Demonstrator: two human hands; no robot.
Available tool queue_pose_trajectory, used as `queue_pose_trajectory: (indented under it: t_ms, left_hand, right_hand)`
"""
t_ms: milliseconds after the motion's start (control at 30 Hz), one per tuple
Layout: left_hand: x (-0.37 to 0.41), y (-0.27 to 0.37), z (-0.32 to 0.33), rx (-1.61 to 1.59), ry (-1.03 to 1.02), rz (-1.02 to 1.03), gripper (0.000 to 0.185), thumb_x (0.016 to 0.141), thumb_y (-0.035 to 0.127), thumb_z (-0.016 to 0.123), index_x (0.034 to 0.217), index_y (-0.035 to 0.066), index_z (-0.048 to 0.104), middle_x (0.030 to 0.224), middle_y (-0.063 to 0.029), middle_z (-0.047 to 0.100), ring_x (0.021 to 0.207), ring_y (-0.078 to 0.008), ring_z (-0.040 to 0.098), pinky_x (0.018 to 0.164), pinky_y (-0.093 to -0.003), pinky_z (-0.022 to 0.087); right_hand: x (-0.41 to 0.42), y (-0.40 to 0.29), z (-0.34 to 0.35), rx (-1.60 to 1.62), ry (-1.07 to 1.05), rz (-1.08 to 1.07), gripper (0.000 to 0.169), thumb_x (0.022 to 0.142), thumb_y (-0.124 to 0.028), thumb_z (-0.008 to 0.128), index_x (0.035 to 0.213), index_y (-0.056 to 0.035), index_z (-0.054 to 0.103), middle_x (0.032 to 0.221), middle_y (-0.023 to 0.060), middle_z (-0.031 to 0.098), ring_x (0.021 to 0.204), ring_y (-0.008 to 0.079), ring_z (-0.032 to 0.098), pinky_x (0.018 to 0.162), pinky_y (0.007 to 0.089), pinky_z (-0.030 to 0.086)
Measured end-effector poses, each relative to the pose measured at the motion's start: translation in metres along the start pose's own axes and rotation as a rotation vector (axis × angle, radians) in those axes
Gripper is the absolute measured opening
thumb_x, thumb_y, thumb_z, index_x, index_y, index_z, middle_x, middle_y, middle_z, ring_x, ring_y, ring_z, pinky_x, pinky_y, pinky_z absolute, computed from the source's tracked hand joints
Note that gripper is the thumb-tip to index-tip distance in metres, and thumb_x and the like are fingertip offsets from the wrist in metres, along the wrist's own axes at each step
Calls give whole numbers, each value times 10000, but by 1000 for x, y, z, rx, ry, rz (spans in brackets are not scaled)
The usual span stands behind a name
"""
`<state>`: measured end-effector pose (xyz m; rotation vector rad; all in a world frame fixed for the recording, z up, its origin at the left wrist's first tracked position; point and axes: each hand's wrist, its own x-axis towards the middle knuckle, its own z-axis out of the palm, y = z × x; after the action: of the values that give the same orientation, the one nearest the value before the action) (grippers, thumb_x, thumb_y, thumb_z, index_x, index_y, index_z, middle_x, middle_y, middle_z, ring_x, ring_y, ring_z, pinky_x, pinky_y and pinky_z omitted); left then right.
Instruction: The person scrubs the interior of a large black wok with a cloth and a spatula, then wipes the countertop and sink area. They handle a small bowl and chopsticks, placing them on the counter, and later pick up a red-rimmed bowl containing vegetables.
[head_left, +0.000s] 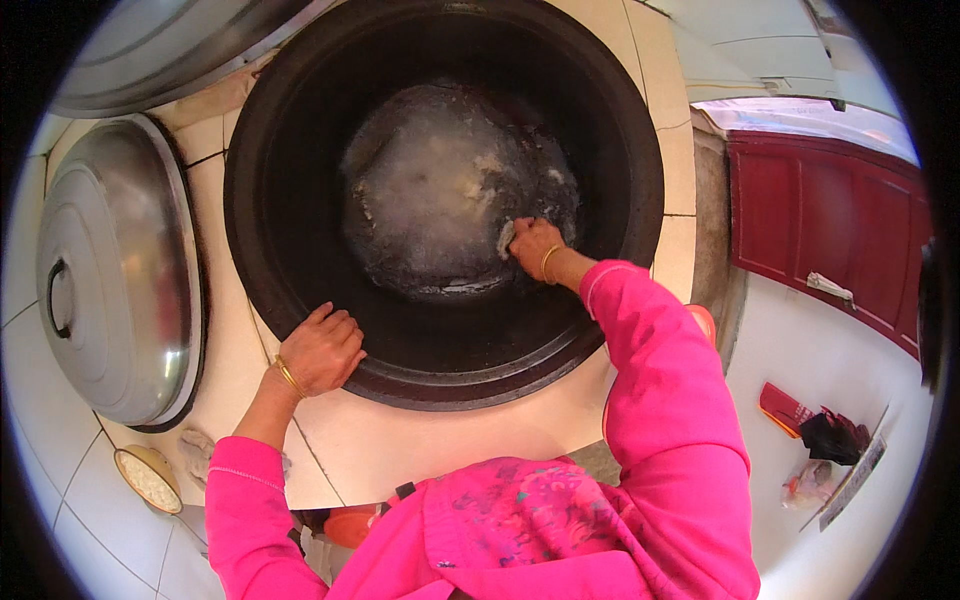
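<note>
Before me a large black wok (450, 345) is set into a tiled stove top. Cloudy, greyish liquid (427, 187) with pale bits in it covers its bottom. My right hand (537, 247) reaches down inside the wok, gripping a greyish-white cloth or scrubbing pad (506, 240) at the liquid's right edge. Most of that pad is hidden by my fingers. My left hand (324, 351) rests over the wok's rim at the lower left, fingers bent across the edge, bracing on it.
Left of the wok a big domed metal lid (120, 277) with a black handle leans on the tiles (225, 367). A bowl of white food (150, 478) and a grey rag (196, 454) are below it. A dark red cabinet door (825, 232) stands at right.
</note>
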<state>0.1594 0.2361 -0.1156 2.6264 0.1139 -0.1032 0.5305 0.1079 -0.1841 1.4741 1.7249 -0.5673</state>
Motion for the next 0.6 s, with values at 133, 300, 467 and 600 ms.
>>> queue_pose_trajectory:
  t_ms: [133,300,467,600]
  left_hand:
    - [0,1,-3,-7,-7,10,219,783,194,648,920,25,620,972,-131,619,1012,-284,575,984,-440,395]
    - [1,-3,-1,11,19,29,228,778,191,652,928,21,620,976,-135,620,1009,-290,578,982,-443,399]
    - [-3,0,-1,-9,-4,-3,229,783,188,646,930,14,621,974,-140,627,1007,-300,585,981,-446,402]
    - [2,1,-4,-16,-11,7,233,784,192,646,928,11,619,974,-140,626,1010,-301,585,981,-450,402]
  right_hand:
    - [49,57,-29,-11,147,134,270,834,-192,574,1068,-148,700,1269,163,517,1159,337,519,903,404,471]
    - [94,80,-42,-109,333,200,266,811,-167,605,1057,-139,701,1253,164,514,1141,342,526,891,418,478]
    - [37,40,-16,-179,47,26,292,796,-183,635,1078,-136,692,1258,187,504,1159,351,517,896,413,476]
    - [33,40,16,-109,173,11,297,781,-205,637,1064,-139,699,1266,186,507,1101,345,556,884,402,476]
